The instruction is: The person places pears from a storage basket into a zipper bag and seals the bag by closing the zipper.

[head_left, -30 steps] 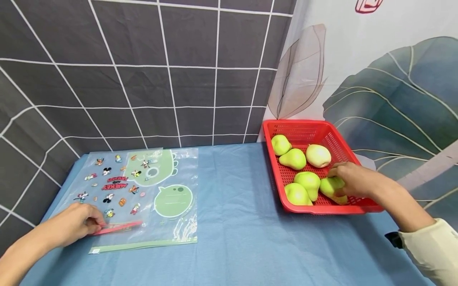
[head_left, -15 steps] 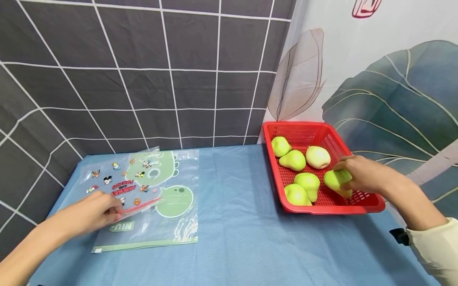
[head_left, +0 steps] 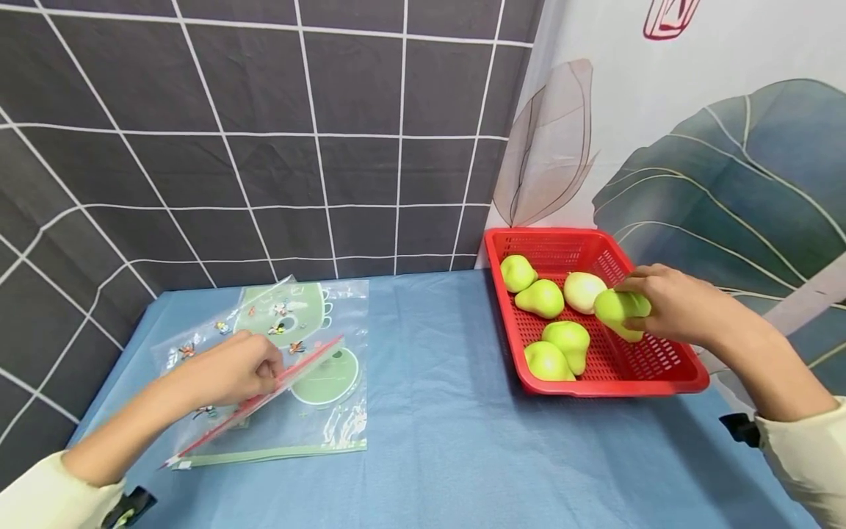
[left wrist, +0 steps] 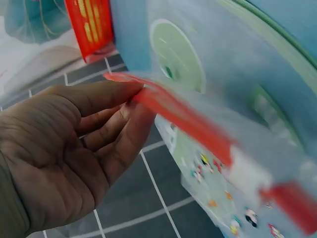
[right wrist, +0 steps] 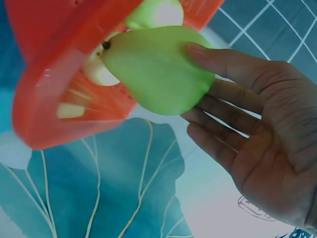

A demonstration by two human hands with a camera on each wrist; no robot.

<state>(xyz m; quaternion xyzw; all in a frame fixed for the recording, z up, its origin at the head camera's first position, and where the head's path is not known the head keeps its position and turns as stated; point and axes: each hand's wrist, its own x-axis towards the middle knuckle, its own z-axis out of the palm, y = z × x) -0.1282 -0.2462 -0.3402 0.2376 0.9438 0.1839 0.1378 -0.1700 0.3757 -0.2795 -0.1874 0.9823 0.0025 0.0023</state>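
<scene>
Working with both hands at once: gripping a green pear (head_left: 618, 307) between thumb and fingers of the right hand (head_left: 681, 305), and pinching the red strip (head_left: 311, 360) of a printed clear bag (head_left: 205, 338) in the left hand (head_left: 231, 367). Holding the pear over the right part of the red basket (head_left: 615, 389), seemingly off its floor, overlapping the pale fruit (head_left: 584, 290) in the head view. Holding the red strip up at a slant above the green-edged bag (head_left: 337, 419). Judging from this, being at the stage of picking out a pear and taking up a bag. Not being able to tell the bag's mouth as parted or sealed. Probably needing next a rise of the pear past the basket wall and a firm pinch on the strip, allowing for limp, slippery film.

Facing the basket's front rim and left wall on any low way out toward the counter (head_left: 429, 411), and having the other pears (head_left: 567, 344) sitting to the left of the held one. Finding open room on the bare blue stretch between basket and bags. Having less at the back, with the dark grid-patterned backdrop (head_left: 357, 147) standing along the far edge. Possibly risking a drag on the green-edged bag, lying just beneath the slanted strip.
</scene>
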